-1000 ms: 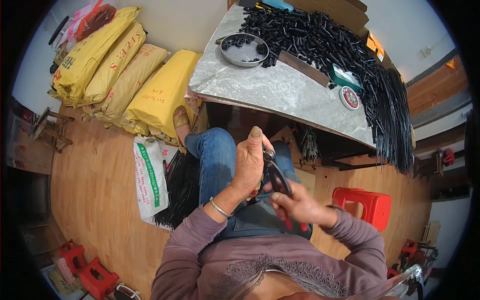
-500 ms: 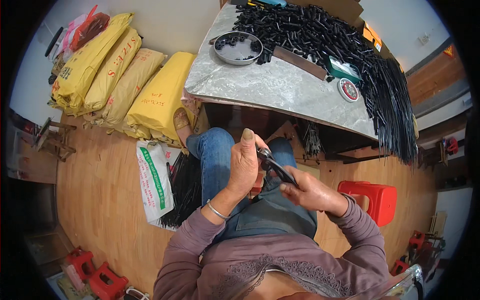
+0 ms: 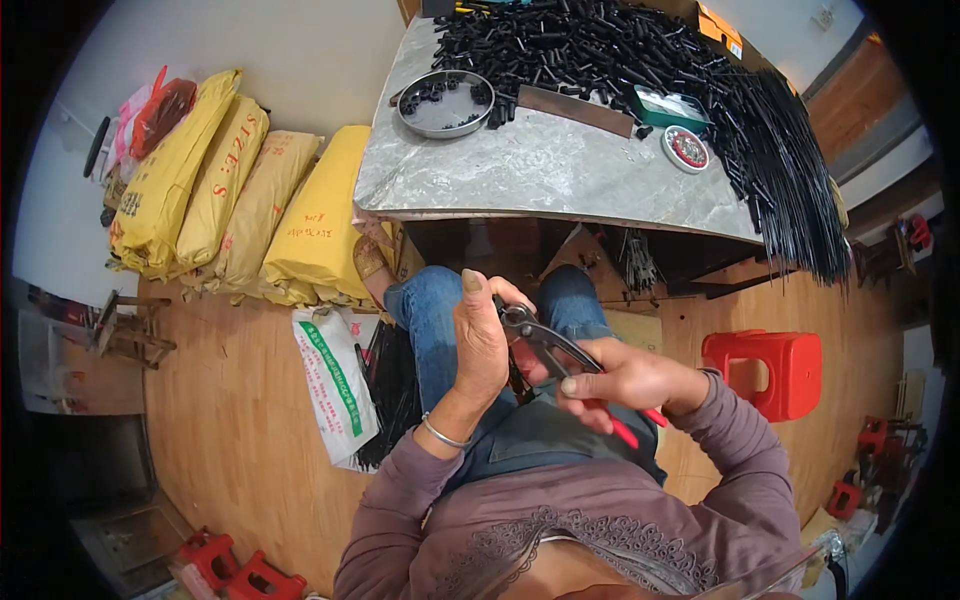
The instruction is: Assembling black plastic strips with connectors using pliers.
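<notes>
- Above the lap (image 3: 560,440), the pliers (image 3: 556,341) slant between both hands — head at the left hand (image 3: 482,345), red ends past the right hand (image 3: 640,378).
- Right fingers wrap the handles; left fingers curl beside the head, thumb raised — whether they pinch a small piece, I cannot tell.
- Step in hand, seemingly: working the pliers near the left fingers; a squeeze would call for a steady left hand.
- Pliers look dark, metallic, handles parted.
- Beyond, on the counter (image 3: 560,185): black tubes (image 3: 580,50), a round dish (image 3: 442,133).
</notes>
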`<action>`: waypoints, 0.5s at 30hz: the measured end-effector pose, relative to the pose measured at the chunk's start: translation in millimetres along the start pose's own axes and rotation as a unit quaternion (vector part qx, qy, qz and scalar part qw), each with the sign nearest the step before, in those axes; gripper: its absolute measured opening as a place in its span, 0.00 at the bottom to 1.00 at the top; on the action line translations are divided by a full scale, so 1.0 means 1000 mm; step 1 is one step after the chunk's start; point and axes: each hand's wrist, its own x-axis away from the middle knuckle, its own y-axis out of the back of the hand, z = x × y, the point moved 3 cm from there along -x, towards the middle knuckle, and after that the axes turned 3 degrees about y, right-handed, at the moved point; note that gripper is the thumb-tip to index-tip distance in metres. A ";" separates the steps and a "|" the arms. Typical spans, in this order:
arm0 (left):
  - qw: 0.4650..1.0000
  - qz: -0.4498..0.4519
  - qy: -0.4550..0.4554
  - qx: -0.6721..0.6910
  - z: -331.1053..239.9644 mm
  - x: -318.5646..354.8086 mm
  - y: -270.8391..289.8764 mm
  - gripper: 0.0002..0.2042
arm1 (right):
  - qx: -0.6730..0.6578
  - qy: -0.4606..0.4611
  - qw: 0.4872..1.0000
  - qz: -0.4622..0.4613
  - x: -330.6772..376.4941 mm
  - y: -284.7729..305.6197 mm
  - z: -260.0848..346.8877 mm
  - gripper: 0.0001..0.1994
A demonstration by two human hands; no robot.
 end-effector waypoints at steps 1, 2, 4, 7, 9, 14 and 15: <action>1.000 0.007 0.005 0.005 0.003 0.000 0.001 0.36 | 0.186 0.001 0.980 -0.064 0.001 0.003 0.003 0.13; 1.000 0.013 0.011 0.009 0.004 0.000 0.001 0.36 | 0.289 0.027 0.954 -0.076 -0.003 0.012 -0.002 0.13; 1.000 0.009 0.009 0.014 0.002 0.001 -0.001 0.36 | 0.364 0.082 0.922 -0.101 0.001 0.008 0.005 0.13; 1.000 0.005 0.012 0.021 0.001 0.002 -0.002 0.36 | 0.489 0.183 0.837 -0.167 0.003 0.008 0.001 0.16; 1.000 0.003 0.017 0.020 0.000 0.002 -0.001 0.37 | 0.537 0.227 0.786 -0.206 0.002 0.008 -0.003 0.18; 0.999 0.016 0.010 0.025 -0.003 0.003 -0.003 0.37 | 0.608 0.192 0.725 -0.259 0.002 0.010 -0.007 0.24; 1.000 0.015 0.010 0.024 -0.005 0.003 -0.006 0.37 | 0.608 0.194 0.725 -0.259 0.003 0.010 -0.005 0.24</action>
